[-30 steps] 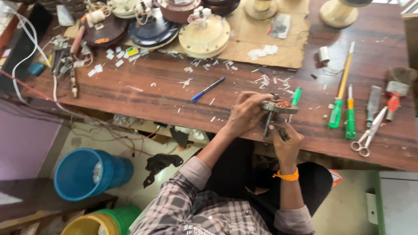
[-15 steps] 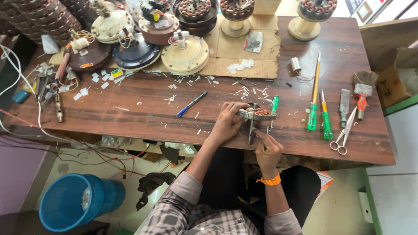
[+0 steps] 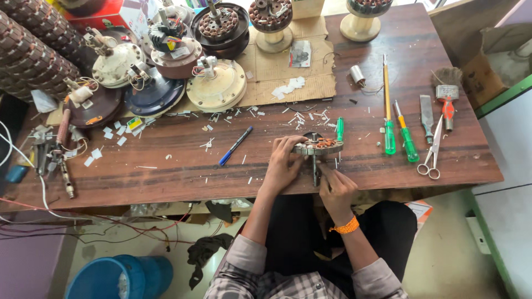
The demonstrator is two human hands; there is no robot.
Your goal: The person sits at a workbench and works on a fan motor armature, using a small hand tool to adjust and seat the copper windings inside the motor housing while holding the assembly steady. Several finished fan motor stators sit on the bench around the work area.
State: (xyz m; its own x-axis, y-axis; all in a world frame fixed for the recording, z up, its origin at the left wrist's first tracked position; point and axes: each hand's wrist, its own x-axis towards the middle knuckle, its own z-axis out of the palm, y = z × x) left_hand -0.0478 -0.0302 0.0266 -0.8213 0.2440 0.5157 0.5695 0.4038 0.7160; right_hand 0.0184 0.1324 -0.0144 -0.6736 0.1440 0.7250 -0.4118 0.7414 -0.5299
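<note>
both hands, left hand [image 3: 281,162] and right hand [image 3: 334,187], grip a round copper-wound stator [image 3: 318,146].

Since a second ago the view tilts up and back, so the table [image 3: 166,177] now fills more of it and more motors along its far edge show. The blue bucket [image 3: 119,278] drops to the bottom edge. The left hand [image 3: 282,166] and right hand [image 3: 334,191] hold the stator [image 3: 317,147] at the near edge as before, shifted toward the middle of the view.

Wooden table [image 3: 166,171] matt, grainy; stator [image 3: 318,147] metal, copper-wound.
</note>
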